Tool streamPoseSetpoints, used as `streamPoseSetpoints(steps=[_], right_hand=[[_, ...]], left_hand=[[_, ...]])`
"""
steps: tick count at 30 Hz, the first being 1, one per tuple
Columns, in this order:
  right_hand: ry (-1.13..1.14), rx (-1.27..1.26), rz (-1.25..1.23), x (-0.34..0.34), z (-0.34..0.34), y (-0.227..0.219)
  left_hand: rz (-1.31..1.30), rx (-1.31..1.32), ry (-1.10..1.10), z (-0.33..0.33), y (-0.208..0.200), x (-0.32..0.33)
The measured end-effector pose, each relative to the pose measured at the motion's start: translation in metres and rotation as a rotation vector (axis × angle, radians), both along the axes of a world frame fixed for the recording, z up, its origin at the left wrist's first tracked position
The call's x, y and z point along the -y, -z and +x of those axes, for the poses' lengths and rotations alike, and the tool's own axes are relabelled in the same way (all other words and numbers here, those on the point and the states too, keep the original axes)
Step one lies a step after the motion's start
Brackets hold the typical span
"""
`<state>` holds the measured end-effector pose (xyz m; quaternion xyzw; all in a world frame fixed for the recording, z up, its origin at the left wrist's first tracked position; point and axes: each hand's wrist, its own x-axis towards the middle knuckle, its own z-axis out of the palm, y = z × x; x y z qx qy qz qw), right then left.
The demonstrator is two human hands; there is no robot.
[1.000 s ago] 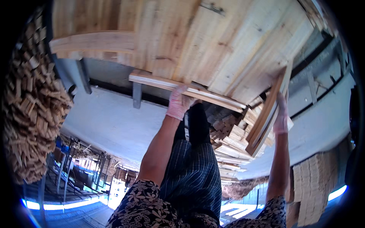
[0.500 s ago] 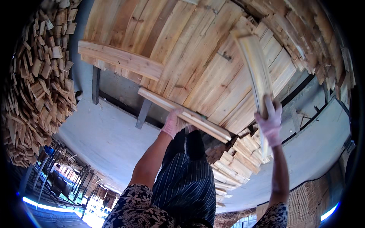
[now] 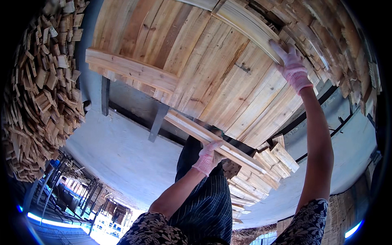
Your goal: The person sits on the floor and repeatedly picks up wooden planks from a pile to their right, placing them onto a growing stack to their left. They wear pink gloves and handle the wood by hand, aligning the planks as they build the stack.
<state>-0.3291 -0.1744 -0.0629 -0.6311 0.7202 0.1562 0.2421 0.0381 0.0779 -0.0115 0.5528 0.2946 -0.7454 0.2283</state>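
Observation:
My left hand [image 3: 209,158], in a pale pink glove, is closed around narrow wooden boards [image 3: 233,148], apparently two together, held slantwise in front of my legs. My right hand [image 3: 293,67], gloved alike, reaches to the far right. Its thumb and fingers straddle the right end of a long pale board [image 3: 247,23], which lies across the far ends of a layer of planks. Those planks [image 3: 216,69] lie side by side on a low dark metal frame [image 3: 158,122]. Another board [image 3: 130,69] lies crosswise over their near left ends.
A tall stack of wood pieces [image 3: 41,94] stands at the left. More stacked boards [image 3: 326,45] rise at the far right. Short pale offcuts [image 3: 253,183] lie in a pile right of my legs. Grey concrete floor [image 3: 118,143] surrounds the frame.
My right hand has swung the long board from upright in view to lying across the far plank ends. My left hand has shifted right and nearer with its boards.

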Motion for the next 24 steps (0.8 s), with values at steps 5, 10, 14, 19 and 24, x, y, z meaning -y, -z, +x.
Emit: streamPoseSetpoints(steps=[5,10,14,19,24], right_hand=[[-0.031,-0.040,-0.077,-0.001,0.005,0.015],[-0.283,-0.438,-0.229,-0.023,0.038,0.005],[-0.243,0.152,0.091,-0.150,0.121,-0.040],[-0.228,0.045,-0.602,-0.292,0.158,0.033],[-0.160,0.124,-0.495,-0.285,0.158,0.019]], left_hand=[[-0.044,0.221,0.782,-0.058,0.041,0.057],[-0.758,0.408,2.065,-0.048,0.051,0.064],[-0.690,0.968,1.259,-0.016,0.017,0.043],[-1.680,0.927,2.595,0.001,0.008,0.154],[-1.704,0.895,3.049,0.012,0.048,0.174]])
